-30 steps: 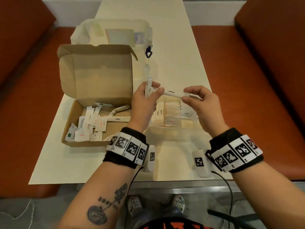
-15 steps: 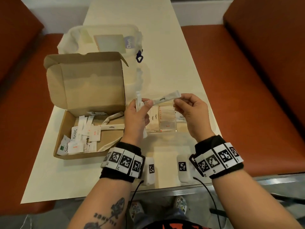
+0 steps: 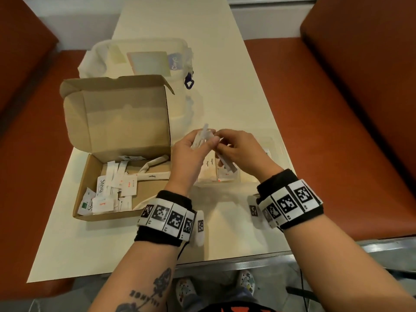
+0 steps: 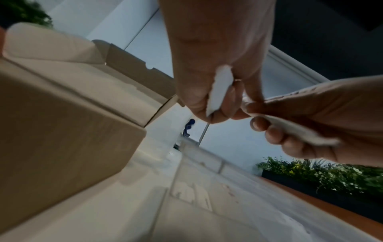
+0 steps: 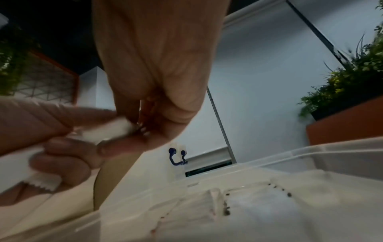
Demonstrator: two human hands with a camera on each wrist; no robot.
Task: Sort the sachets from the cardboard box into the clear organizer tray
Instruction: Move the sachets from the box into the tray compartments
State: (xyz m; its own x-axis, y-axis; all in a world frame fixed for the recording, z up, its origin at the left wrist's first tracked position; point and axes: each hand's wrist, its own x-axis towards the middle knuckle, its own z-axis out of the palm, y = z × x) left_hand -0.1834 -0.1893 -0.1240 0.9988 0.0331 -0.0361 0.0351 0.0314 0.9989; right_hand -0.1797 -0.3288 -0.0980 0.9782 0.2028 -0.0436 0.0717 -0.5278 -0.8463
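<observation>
My left hand [image 3: 208, 140] grips a small bundle of white stick sachets [image 3: 201, 137] upright above the clear organizer tray [image 3: 278, 152]. My right hand [image 3: 221, 143] meets it fingertip to fingertip and holds one stick sachet [image 3: 228, 165] that slants down under its palm. In the left wrist view the left hand [image 4: 209, 113] pinches a white sachet [image 4: 220, 88], and the right hand's sachet [image 4: 300, 132] lies across its fingers. The open cardboard box [image 3: 85, 176] on the left holds several loose sachets [image 3: 112, 190]. The tray's compartments [image 5: 259, 204] hold sorted sachets, partly hidden by my hands.
A translucent lidded plastic container [image 3: 139, 57] with a blue clip [image 3: 189, 81] stands behind the box. The box's raised lid [image 3: 121, 113] stands close to my left hand. Orange bench seats [image 3: 337, 109] flank the narrow cream table [image 3: 225, 75].
My right hand has closed in on the left until their fingertips meet. The stick sachet that spanned the gap between them now slants down under the right palm.
</observation>
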